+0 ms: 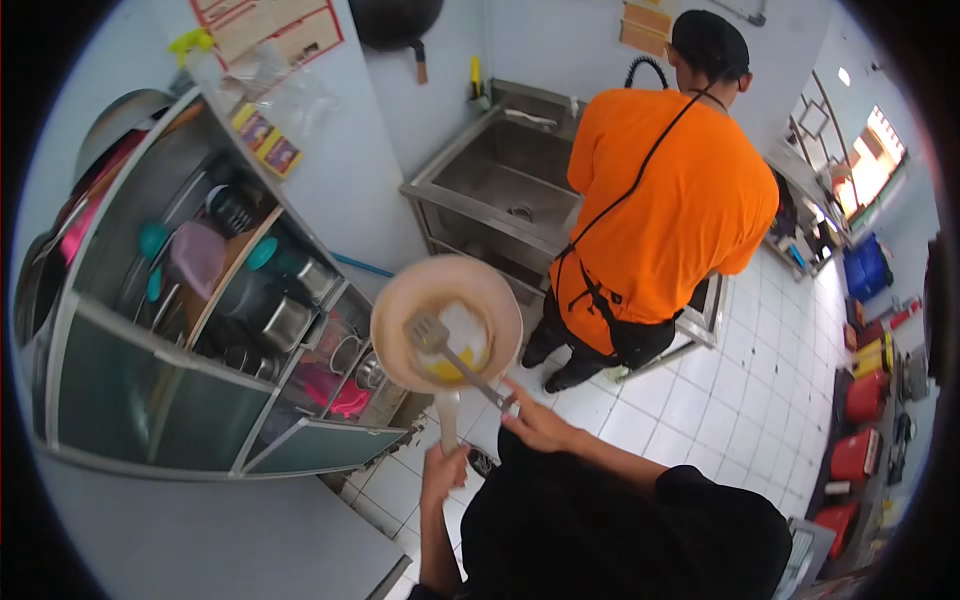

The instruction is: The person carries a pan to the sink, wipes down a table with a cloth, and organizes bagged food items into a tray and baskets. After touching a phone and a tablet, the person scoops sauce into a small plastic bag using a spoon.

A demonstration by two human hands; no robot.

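Observation:
My left hand [443,474] is wrapped round the pale handle of a deep frying pan [395,340], held up in front of me above the floor. Inside the pan lies an egg [466,325] with white and yellow showing, and browned marks ring the inner wall. A grey slotted spatula [459,365] reaches over the rim, its blade above or against the egg; which of the two I cannot tell. My right hand [538,424] grips the end of the spatula's handle, just right of the pan.
A person in an orange shirt [670,190] stands at the steel sink [450,185], facing away. To the left, a glass-doored cabinet [150,400] holds bowls and pots. White floor tiles [640,430] stretch right towards a counter with red containers [853,455].

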